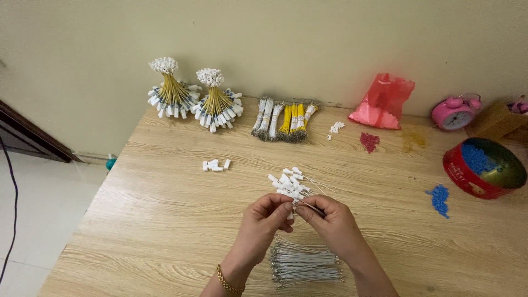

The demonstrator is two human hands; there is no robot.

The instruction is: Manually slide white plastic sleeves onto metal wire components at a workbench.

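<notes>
Loose white wires (304, 263) lie at six o'clock, just beneath both wrists. Left hand (264, 220) and right hand (330, 220) pinch one wire together, feeding the white connector bunch (289, 184) at twelve; steady, aligned fingertips seem wise.

- Left hand (263, 220) reaching in from bottom centre; fingers curling, thumb and forefinger pinching together at the tips; bracelet sitting at the wrist
- Right hand (331, 221) meeting it fingertip to fingertip; fingers pinching closed; forearm angling in from lower right
</notes>
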